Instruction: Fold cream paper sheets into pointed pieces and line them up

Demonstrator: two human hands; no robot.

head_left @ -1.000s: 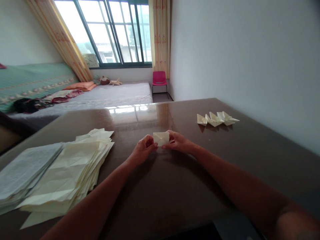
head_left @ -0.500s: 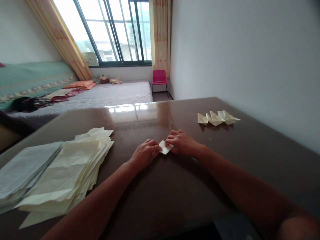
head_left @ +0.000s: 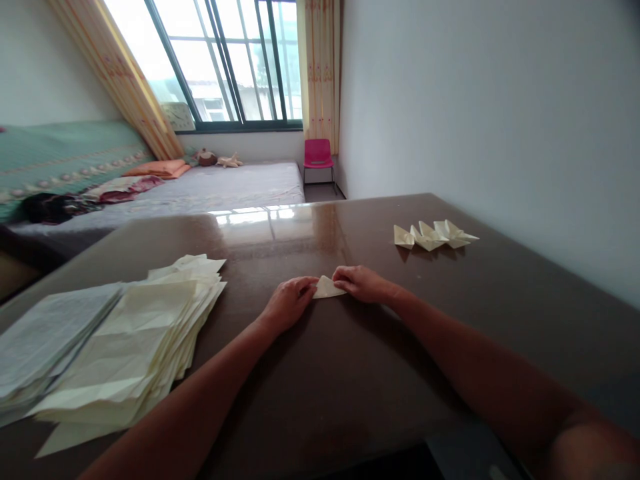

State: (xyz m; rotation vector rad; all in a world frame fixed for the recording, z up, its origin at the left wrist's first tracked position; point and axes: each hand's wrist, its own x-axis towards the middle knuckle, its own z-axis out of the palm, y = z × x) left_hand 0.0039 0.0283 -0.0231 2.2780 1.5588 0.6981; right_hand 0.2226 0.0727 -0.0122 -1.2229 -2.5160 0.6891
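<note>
A small piece of folded paper (head_left: pixel 327 288), cream and roughly triangular with its point away from me, is held between my hands at the middle of the table (head_left: pixel 320 373). My left hand (head_left: pixel 293 299) pinches its left corner. On the opposite side my right hand (head_left: pixel 363 283) has its fingers closed on the right corner. Several folded paper boats (head_left: pixel 431 235) stand in a row at the far right. To the left lies a stack of creased cream paper sheets (head_left: pixel 145 320), fanned out at its edges.
Beside the cream stack, at the far left, is a pile of greyish printed sheets (head_left: pixel 55 333). A white wall (head_left: pixel 475 120) runs along the table's right side. Beyond the table are a bed (head_left: pixel 240 183) and a pink chair (head_left: pixel 319 155).
The paper between my hands has gone from a diamond shape with a point towards me to a triangle with a straight near edge. My right hand has shifted slightly nearer.
</note>
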